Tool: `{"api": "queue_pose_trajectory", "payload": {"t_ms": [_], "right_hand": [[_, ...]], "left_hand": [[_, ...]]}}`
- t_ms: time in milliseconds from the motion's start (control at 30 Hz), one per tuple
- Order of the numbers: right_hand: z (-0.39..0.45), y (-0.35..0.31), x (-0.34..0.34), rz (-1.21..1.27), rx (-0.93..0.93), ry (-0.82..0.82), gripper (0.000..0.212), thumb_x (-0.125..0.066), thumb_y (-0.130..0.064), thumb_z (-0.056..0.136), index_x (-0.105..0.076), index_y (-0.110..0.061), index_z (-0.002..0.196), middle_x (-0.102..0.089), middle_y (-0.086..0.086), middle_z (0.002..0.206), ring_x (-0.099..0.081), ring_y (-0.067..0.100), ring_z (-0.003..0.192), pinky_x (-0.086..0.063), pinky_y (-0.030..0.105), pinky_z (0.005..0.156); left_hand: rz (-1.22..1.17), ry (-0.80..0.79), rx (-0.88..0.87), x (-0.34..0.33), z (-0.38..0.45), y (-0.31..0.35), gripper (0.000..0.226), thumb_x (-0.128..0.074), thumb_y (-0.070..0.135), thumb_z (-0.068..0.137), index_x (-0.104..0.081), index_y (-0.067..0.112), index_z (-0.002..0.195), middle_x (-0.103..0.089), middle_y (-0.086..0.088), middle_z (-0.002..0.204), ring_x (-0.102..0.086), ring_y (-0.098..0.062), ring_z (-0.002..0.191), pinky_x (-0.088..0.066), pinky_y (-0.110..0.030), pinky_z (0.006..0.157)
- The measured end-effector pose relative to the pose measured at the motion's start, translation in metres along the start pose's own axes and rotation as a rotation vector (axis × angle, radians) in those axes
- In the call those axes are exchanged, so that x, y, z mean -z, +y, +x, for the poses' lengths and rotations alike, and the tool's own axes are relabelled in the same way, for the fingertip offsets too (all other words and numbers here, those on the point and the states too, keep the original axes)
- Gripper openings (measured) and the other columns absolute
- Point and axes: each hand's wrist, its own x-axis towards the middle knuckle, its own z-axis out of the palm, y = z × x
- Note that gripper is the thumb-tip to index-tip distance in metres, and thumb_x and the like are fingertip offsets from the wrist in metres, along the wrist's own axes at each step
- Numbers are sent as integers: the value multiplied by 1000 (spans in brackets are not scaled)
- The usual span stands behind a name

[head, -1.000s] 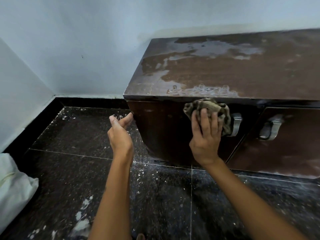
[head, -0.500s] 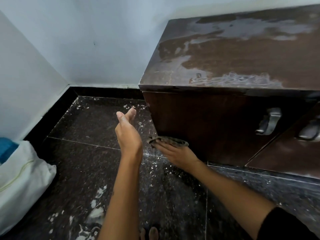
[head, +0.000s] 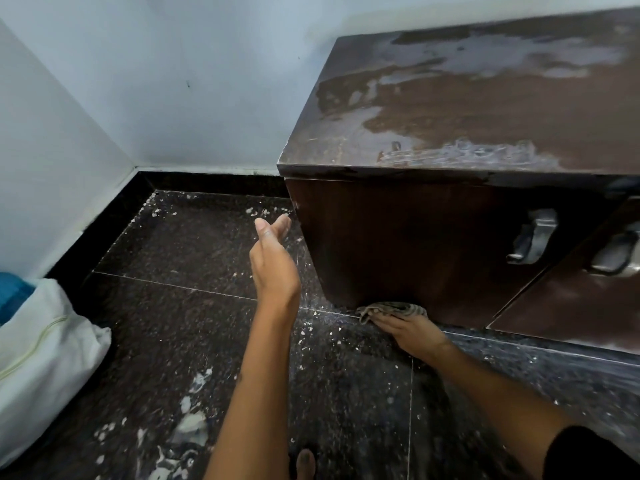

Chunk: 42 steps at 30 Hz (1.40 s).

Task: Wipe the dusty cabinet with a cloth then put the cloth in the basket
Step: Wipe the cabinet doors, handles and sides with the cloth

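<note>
Right hand point(head: 412, 332) presses cloth point(head: 393, 309) against cabinet point(head: 398, 244) base, fingers flat; fingertips hidden. Left hand point(head: 273, 265) open, holding nothing.

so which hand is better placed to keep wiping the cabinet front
Right. The right hand already presses the cloth against the bottom of the cabinet front. The left hand hangs open in the air beside the cabinet, holding nothing.
</note>
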Motion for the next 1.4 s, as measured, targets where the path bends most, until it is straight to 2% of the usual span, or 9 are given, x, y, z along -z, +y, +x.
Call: {"api": "queue_pose_trajectory", "payload": {"t_ms": [233,333,433,567,667,867,1000,1167,1400], "right_hand": [[3,8,24,-187,-94,173,51,-26,-25,102,-14,-6,148,17,5,156,19,24,142,25,43,103],[21,19,71,-219,-193,545,55,-27,-28,96,-14,-11,147,-4,3,159,-5,24,146,7,46,117],[28,41,131,-75,-294,977,51,-33,-20,86,-49,-10,133,-44,1,145,-42,22,134,-15,38,117],[0,64,161,-77,-439,1203,44,-51,-16,89,-52,-12,133,-43,2,146,-38,23,137,-18,39,117],[-38,71,146,-96,-712,1333,39,-37,-16,100,-48,-19,138,-39,-6,147,-34,20,139,-21,38,115],[-91,82,112,-128,-1038,1399,43,-27,-8,102,-43,-20,140,-17,-1,158,-16,23,145,-16,42,118],[-102,79,136,37,-1117,1452,39,-28,-9,103,-50,-17,135,-45,5,144,-36,30,135,-24,45,114],[-86,84,192,23,-1007,1354,27,-58,-30,93,-67,-22,117,-62,2,127,-60,25,113,-41,41,101],[-135,88,175,151,-1108,1322,33,-40,-19,98,-69,-22,112,-66,2,118,-64,27,101,-46,40,91]], "left_hand": [[-51,21,-23,-10,-8,16,56,-13,37,103,-53,10,131,-57,-3,133,-48,-11,125,-28,-18,98],[-77,82,-64,-11,-11,26,55,-13,38,103,-53,13,131,-58,-1,131,-48,-9,125,-27,-19,99],[-114,152,-102,-12,-13,33,53,-16,36,103,-51,9,133,-55,-4,135,-47,-10,127,-30,-21,106],[-124,180,-144,-17,-16,37,52,-18,37,103,-49,10,135,-50,-3,140,-42,-11,132,-28,-30,114],[-100,171,-186,-22,-19,39,51,-17,35,103,-47,12,138,-46,-1,143,-39,-9,134,-25,-21,111],[-50,153,-202,-42,-39,41,50,-16,35,103,-27,17,148,-28,3,154,-22,-8,142,-15,-20,113],[-4,147,-247,-66,-59,41,51,-15,35,103,-15,16,150,-10,2,159,-7,-8,145,-3,-26,118],[-89,126,-223,-83,-75,41,56,-16,40,101,-17,13,150,-15,-1,158,-13,-10,145,-9,-31,120],[-84,46,-184,-86,-95,52,52,-16,34,103,-15,13,150,-15,-1,158,-13,-10,145,-10,-31,119]]}}
